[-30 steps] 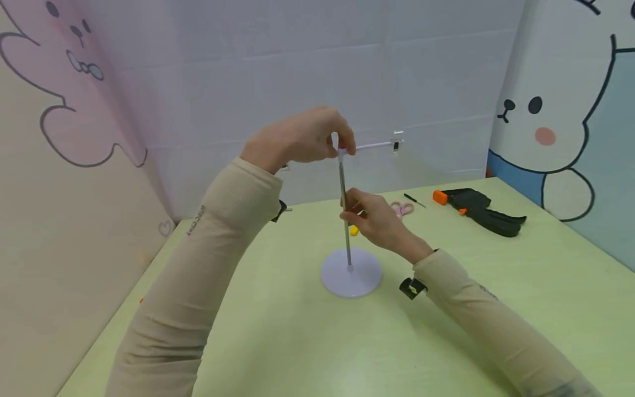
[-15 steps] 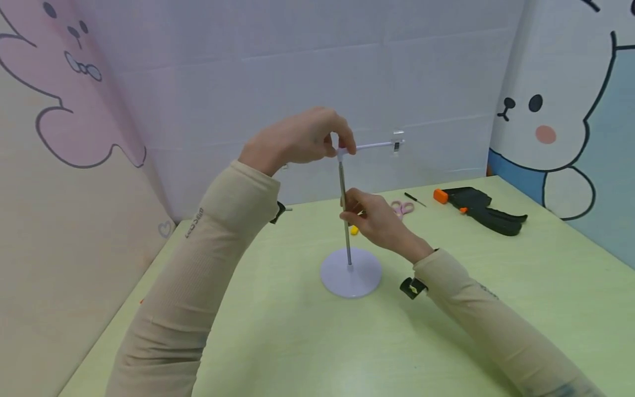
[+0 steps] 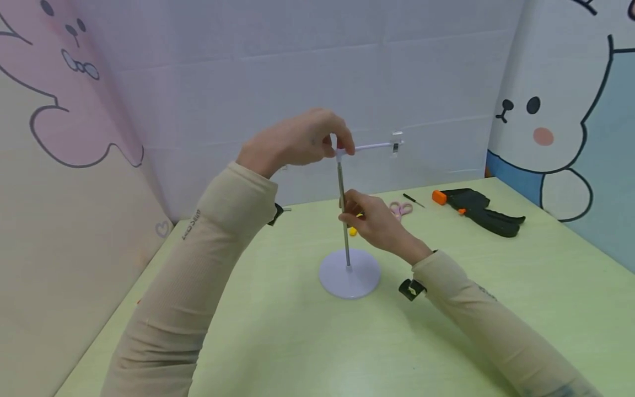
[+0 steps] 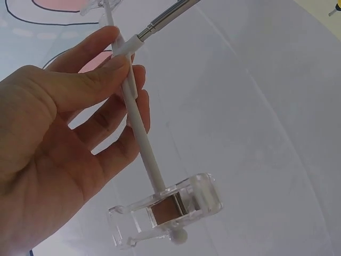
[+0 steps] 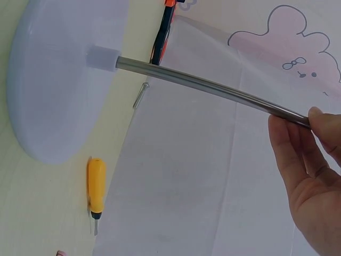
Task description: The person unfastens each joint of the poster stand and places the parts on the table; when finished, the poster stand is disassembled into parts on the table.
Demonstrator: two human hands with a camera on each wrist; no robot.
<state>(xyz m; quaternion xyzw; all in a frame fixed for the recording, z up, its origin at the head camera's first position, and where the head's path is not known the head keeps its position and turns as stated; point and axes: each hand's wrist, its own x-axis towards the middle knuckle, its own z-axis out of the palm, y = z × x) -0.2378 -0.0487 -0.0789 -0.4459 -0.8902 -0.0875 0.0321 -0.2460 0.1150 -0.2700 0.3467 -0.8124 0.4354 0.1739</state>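
A display stand with a round white base (image 3: 349, 286) and a thin metal pole (image 3: 346, 245) stands upright on the table. Across its top runs a white crossbar (image 4: 143, 141) with clear plastic clips (image 4: 205, 194) at both ends. My left hand (image 3: 297, 139) pinches the crossbar between thumb and fingers, right at the white joint with the pole. Lower down, my right hand (image 3: 379, 225) pinches the metal pole near mid-height, thumb on one side and fingertips on the other. In the head view, the left hand hides the crossbar's middle.
On the light green table (image 3: 297, 342) a yellow-handled screwdriver (image 5: 96, 184) lies behind the base. Pink scissors (image 3: 405, 208), a small black screwdriver (image 3: 413, 199) and a black pistol-shaped tool (image 3: 478, 209) with an orange tip lie back right. A small metal bolt (image 5: 140, 96) rests at the back.
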